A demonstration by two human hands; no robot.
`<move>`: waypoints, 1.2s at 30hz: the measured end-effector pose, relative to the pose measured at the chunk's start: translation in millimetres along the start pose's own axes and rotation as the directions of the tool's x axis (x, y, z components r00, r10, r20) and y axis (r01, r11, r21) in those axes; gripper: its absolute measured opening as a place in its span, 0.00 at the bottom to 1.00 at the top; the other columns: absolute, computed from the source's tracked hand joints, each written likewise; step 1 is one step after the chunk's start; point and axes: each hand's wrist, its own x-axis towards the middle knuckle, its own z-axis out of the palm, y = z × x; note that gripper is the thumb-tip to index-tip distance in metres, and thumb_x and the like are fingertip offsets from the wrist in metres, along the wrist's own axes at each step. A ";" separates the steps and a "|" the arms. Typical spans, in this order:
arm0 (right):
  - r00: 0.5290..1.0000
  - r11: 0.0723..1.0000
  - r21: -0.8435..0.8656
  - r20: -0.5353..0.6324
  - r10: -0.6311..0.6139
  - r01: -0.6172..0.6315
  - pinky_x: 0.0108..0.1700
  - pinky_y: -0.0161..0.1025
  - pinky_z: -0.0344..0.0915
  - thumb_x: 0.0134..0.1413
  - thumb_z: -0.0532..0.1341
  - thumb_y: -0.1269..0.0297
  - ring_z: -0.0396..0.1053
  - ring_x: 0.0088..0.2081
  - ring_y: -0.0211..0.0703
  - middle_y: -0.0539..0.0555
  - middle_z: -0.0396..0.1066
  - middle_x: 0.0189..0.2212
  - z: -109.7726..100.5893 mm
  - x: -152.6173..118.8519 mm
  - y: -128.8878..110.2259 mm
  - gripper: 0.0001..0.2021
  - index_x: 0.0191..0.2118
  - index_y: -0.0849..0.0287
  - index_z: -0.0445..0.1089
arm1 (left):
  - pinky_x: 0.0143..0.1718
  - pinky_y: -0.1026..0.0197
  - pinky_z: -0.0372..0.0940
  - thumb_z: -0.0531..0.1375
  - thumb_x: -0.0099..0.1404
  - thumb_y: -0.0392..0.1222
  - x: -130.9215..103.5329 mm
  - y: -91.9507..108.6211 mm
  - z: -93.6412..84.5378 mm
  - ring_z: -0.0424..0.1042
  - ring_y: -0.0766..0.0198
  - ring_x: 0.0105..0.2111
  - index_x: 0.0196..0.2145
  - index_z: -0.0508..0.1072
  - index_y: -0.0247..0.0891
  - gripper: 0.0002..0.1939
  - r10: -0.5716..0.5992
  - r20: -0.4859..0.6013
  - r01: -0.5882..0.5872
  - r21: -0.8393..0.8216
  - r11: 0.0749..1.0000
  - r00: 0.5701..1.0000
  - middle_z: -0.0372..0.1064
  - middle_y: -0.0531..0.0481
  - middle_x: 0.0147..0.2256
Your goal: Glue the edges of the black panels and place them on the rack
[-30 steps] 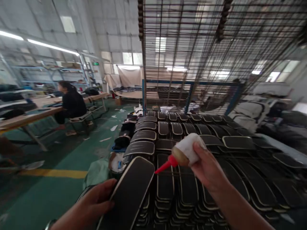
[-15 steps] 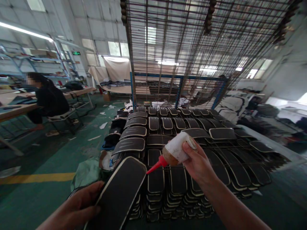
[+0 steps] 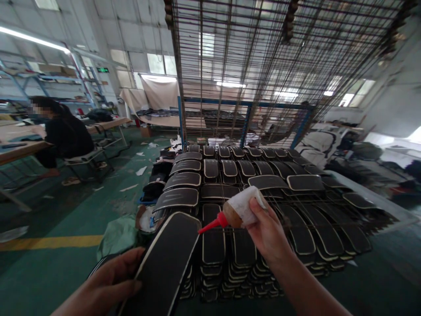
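Note:
My left hand (image 3: 113, 281) grips the left edge of a long black panel (image 3: 166, 259) with rounded corners and a pale line along its rim. The panel is tilted, and its lower end runs out of the picture. In my right hand (image 3: 268, 228) is a squeeze bottle (image 3: 241, 208) with brown contents, a white wrap and a red nozzle (image 3: 213, 223). Its tip is at the panel's upper right corner; whether it touches I cannot tell. My fingers close around the bottle from the right.
Stacks of similar black panels (image 3: 245, 254) lie in rows ahead. Above them leans a wire rack (image 3: 246, 66) on a blue frame. To the left, a person (image 3: 67, 131) sits at a work table (image 3: 26, 151). Green cloth (image 3: 120, 239) lies on the floor beside the panels.
The bottle has shifted slightly left, its nozzle tip a little higher in the picture at the panel's corner. The panel has moved up slightly. Both hands keep their hold.

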 end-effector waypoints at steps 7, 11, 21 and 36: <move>0.999 0.999 -0.012 -0.031 0.030 -0.030 0.32 0.32 0.70 0.43 0.78 0.55 0.68 0.32 0.39 0.50 0.72 0.32 4.1 -12.6 9.8 0.18 0.40 0.55 0.78 | 0.44 0.52 0.74 0.66 0.59 0.37 3.1 7.9 7.9 0.79 0.50 0.41 0.45 0.80 0.46 0.15 -0.090 0.056 0.096 -0.109 0.989 0.994 0.81 0.47 0.42; 0.998 0.998 -0.011 -0.031 0.060 -0.061 0.32 0.32 0.70 0.43 0.78 0.56 0.69 0.33 0.40 0.50 0.72 0.32 7.3 -23.5 14.2 0.18 0.40 0.54 0.78 | 0.41 0.53 0.74 0.65 0.59 0.35 2.3 12.1 16.2 0.80 0.51 0.39 0.44 0.80 0.44 0.15 -0.106 0.022 0.108 -0.166 0.980 0.994 0.81 0.47 0.42; 0.989 0.990 -0.032 -0.041 0.139 -0.140 0.35 0.36 0.71 0.42 0.78 0.55 0.70 0.35 0.45 0.53 0.73 0.34 8.7 -49.9 22.6 0.20 0.41 0.54 0.76 | 0.37 0.53 0.74 0.65 0.57 0.32 -4.6 15.4 24.6 0.80 0.50 0.36 0.46 0.78 0.37 0.17 -0.118 -0.098 0.093 -0.233 0.968 0.988 0.81 0.44 0.39; 0.970 0.992 -0.085 0.217 0.112 -0.096 0.44 0.52 0.72 0.51 0.73 0.55 0.72 0.45 0.60 0.60 0.75 0.43 12.6 -78.4 18.8 0.23 0.51 0.50 0.71 | 0.35 0.52 0.76 0.64 0.57 0.29 -2.7 23.3 28.6 0.81 0.50 0.34 0.52 0.70 0.33 0.24 -0.107 -0.256 0.033 -0.277 0.960 0.961 0.80 0.42 0.37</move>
